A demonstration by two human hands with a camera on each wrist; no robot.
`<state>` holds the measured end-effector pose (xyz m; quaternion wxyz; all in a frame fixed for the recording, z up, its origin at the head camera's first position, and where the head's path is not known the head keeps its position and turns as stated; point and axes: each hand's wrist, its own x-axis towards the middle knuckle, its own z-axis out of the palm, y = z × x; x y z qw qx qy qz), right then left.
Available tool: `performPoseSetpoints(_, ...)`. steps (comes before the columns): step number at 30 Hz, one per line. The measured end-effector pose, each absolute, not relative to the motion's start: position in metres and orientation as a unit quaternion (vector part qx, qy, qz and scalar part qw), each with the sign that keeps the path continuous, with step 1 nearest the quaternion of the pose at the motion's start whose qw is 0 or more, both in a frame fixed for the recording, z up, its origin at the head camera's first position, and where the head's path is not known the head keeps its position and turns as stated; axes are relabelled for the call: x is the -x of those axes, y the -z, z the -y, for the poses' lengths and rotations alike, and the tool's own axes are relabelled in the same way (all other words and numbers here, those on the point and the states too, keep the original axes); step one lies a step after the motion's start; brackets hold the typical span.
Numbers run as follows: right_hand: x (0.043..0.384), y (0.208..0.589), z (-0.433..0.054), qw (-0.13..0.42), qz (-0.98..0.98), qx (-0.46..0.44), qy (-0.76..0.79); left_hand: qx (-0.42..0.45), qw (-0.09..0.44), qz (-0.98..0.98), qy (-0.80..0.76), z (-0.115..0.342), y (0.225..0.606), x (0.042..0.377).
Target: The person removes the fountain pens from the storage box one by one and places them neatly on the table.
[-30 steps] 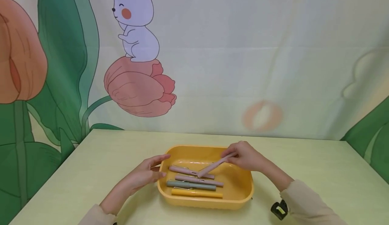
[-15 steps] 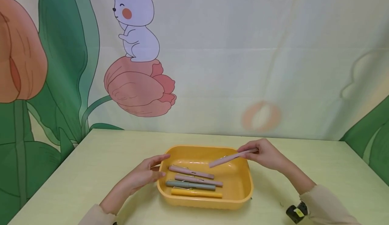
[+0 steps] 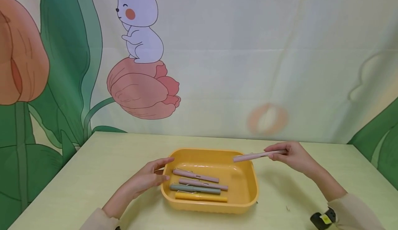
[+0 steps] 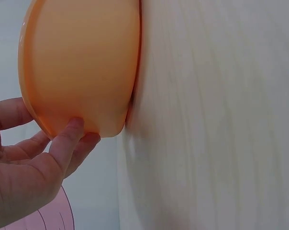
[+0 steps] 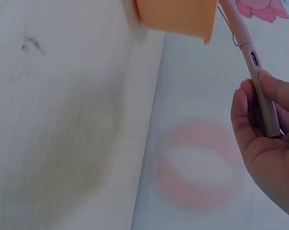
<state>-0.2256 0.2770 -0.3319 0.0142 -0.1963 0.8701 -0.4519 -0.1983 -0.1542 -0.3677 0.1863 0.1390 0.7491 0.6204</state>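
My right hand (image 3: 293,155) pinches a capped pink pen (image 3: 252,156) by one end, above the right rim of a yellow plastic tray (image 3: 214,207). In the right wrist view, thumb and fingers close round the lower barrel of the pen (image 5: 261,91), which has a wire clip. My left hand (image 3: 152,174) grips the tray's left rim; in the left wrist view, fingertips press the outer wall (image 4: 87,62) while another finger goes behind the rim. Inside lie two pink pens (image 3: 196,176) (image 3: 203,184), a grey-green pen (image 3: 196,189) and a yellow pen (image 3: 201,197), side by side.
The tray stands on a pale wood-grain table (image 3: 130,154). Behind the table hangs a printed cloth (image 3: 217,67) with a rabbit and tulips. A small dark mark (image 3: 287,208) shows on the tabletop right of the tray.
My right hand has lifted the pink pen from among the others and carried it rightward, past the tray's right rim. The left hand and the tray stay where they were.
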Motion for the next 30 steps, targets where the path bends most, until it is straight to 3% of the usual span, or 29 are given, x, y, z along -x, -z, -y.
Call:
performPoseSetpoints(17,0.228,0.337,-0.325,0.002,-0.886,0.129,0.446,-0.141,0.187,-0.748,-0.622,0.153,0.367,0.202)
performPoseSetpoints(30,0.236,0.358,-0.344,0.034,-0.884,0.101,0.456,-0.124,0.186,-0.755,-0.616,0.153,0.368,0.199)
